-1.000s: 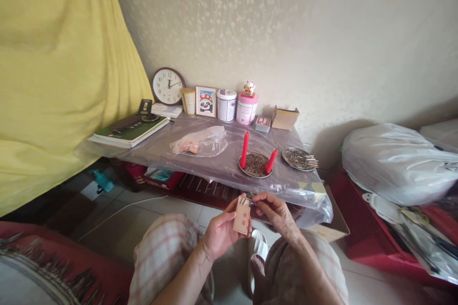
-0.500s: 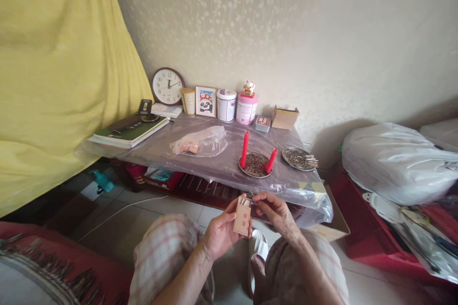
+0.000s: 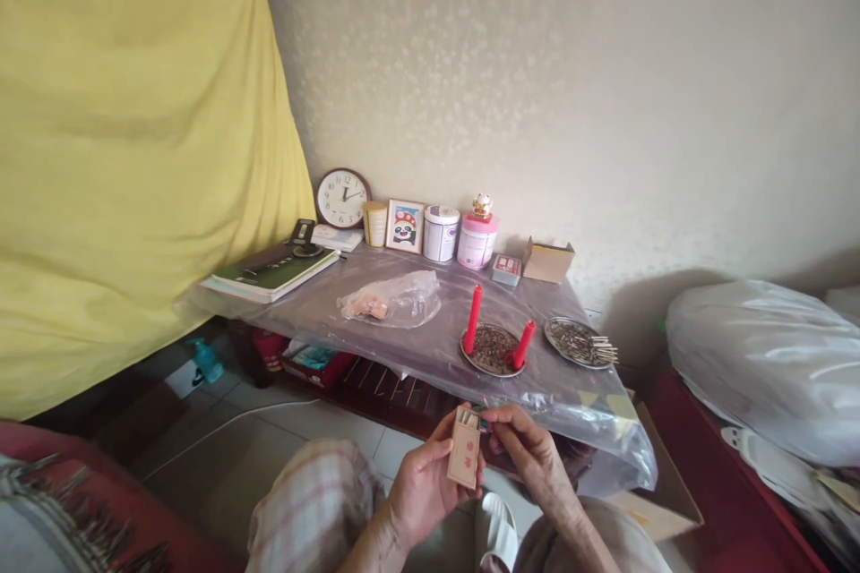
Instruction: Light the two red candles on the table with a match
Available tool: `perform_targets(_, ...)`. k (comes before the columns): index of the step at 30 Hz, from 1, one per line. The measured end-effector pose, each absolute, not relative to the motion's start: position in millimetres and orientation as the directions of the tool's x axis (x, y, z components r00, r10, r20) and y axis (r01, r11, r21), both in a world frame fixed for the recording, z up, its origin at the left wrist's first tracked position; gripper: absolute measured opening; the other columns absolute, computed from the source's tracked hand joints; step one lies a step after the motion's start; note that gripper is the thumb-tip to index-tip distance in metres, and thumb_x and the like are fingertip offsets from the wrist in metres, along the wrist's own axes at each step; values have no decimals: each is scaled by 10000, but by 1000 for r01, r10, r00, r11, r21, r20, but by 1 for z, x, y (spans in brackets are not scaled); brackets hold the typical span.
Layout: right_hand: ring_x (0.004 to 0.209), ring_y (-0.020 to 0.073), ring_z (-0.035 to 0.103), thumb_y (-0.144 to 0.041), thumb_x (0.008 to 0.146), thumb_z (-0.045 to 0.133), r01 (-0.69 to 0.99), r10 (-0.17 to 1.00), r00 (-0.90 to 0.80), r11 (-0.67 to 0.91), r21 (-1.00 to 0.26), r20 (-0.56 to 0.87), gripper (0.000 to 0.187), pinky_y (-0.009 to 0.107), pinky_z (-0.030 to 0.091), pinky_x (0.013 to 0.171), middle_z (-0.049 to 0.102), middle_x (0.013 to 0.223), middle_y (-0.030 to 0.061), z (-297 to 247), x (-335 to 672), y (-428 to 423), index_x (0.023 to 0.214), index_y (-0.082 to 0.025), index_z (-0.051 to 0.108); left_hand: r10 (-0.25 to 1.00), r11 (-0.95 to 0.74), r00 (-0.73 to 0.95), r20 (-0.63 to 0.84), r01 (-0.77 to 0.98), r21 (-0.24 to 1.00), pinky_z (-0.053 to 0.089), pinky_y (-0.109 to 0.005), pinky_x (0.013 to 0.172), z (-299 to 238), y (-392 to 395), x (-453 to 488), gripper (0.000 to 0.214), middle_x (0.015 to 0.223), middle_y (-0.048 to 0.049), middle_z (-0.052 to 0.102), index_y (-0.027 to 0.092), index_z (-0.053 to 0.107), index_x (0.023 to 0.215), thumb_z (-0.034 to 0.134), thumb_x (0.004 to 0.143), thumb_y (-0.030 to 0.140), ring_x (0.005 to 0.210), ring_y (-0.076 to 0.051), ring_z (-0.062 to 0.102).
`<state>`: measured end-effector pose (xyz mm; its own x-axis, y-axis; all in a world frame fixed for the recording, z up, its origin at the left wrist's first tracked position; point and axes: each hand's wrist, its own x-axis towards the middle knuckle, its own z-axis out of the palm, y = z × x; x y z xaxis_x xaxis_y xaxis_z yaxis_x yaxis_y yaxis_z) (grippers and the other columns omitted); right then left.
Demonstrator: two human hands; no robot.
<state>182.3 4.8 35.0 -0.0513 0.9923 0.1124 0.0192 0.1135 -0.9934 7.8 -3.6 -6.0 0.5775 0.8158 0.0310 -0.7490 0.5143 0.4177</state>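
Observation:
My left hand (image 3: 430, 479) holds a small tan matchbox (image 3: 464, 457) with red characters, tilted upward. Its tray is slid partly out, showing several pale matches (image 3: 468, 418). Close against the open end, my right hand (image 3: 528, 448) pinches thumb and forefinger together on a match, mostly hidden by the fingers. Beyond the hands, two red candles stand on a patterned round plate (image 3: 494, 365): the taller candle (image 3: 474, 320) upright at left, the shorter candle (image 3: 524, 344) leaning right. A second round plate (image 3: 561, 346) carries several matches (image 3: 604, 348) at its right edge.
Plastic film covers the low table (image 3: 403, 354). On it lie a plastic bag (image 3: 396, 297), a green book (image 3: 269, 273) and an open cardboard box (image 3: 549, 260). Along the wall stand a clock (image 3: 343, 198), a framed picture (image 3: 405, 226) and tubs. A red bin (image 3: 712, 474) stands at right.
The camera view has tilted up and shifted left, so the table things sit lower and farther right. My right fingers have moved closer to the matchbox's open end; the match is less visible.

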Motion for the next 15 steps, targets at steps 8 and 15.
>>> perform_targets(8,957,229,694,-514,894,646,297,945,-109,327,-897,308,339,318,574,842,672,1068,85,38,178,3,1075,-238,721,848,499,529,-25,-782,373,476,-299,701,-10,-1,9,434,876,-74,769,267,588,1329,603,896,290,762,-177,695)
perform_targets(15,1258,317,576,-581,851,671,405,920,-208,390,-827,332,540,417,505,1038,595,1327,109,36,178,1,1298,-280,633,873,478,482,-72,-820,315,480,-285,663,-4,-2,9,388,978,-56,775,277,636,1264,654,877,258,788,-173,703)
